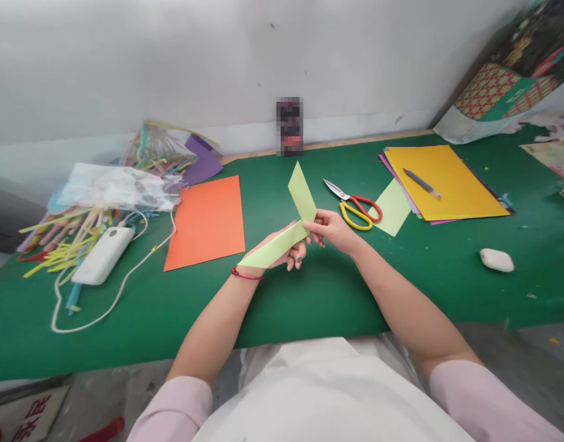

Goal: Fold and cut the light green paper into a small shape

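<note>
A light green paper strip (276, 244), bent at a sharp angle, is in both my hands above the table. One arm of the strip lies across my left hand (292, 253) and over the wrist; the other points up and away. My left hand's fingers are curled beneath the strip, partly hidden by it. At the bend, my right hand (330, 228) pinches the paper between thumb and fingers. Just beyond my right hand lie scissors (356, 207) with one red and one yellow handle, blades parted, touching a flat light green sheet (393, 212).
An orange sheet (208, 224) lies left on the green table (309, 307). Further left are a white power bank (104, 255) with a cable and piled paper strips (65, 236). Right are stacked coloured sheets (452, 184), a pen (421, 182) and a white case (496, 260).
</note>
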### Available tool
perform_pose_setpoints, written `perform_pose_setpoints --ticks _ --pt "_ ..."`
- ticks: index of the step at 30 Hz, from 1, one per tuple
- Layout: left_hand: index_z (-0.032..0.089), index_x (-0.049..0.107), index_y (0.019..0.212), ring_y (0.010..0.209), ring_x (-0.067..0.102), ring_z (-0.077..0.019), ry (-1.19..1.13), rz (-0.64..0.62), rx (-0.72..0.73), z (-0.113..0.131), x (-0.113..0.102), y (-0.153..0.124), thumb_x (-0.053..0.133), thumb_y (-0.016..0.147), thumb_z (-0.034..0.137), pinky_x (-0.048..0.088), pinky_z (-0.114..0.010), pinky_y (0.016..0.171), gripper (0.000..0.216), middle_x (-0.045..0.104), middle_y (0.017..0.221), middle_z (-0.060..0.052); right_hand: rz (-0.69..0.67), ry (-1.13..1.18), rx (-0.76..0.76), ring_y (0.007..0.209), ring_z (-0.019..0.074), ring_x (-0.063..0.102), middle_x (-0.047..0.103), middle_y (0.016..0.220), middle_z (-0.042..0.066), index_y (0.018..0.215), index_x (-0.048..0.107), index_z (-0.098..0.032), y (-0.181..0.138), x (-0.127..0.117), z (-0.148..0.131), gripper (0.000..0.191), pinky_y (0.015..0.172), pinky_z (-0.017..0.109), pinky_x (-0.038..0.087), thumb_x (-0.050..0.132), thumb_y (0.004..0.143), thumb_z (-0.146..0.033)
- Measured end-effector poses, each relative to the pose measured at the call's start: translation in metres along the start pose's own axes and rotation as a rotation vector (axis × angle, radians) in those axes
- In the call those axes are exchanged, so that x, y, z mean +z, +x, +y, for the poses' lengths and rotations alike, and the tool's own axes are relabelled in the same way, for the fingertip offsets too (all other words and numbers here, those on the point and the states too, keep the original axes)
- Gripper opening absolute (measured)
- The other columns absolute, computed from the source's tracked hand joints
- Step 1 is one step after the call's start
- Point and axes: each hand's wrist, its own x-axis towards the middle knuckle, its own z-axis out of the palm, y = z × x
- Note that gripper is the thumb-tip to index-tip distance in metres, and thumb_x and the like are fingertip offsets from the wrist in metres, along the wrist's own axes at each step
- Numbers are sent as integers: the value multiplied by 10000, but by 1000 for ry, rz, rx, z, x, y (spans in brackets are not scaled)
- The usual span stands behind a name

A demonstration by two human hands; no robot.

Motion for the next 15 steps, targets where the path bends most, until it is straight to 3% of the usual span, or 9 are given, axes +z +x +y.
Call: perform_pose_setpoints --ticks 7,15 --pt "115 559 860 299 330 -60 -13 15 -14 6 6 -4 267 971 452 280 -173 299 460 431 505 32 3 -14 7 361 61 428 551 466 -52 791 587 -153 2 -2 4 319 333 180 334 716 686 -425" --pt "117 554 846 302 295 -62 -27 26 0 6 7 -3 215 984 374 249 -174 283 447 391 503 36 -9 15 56 372 55 421 553 488 -50 808 591 -153 2 -4 4 329 331 179 315 716 687 -432"
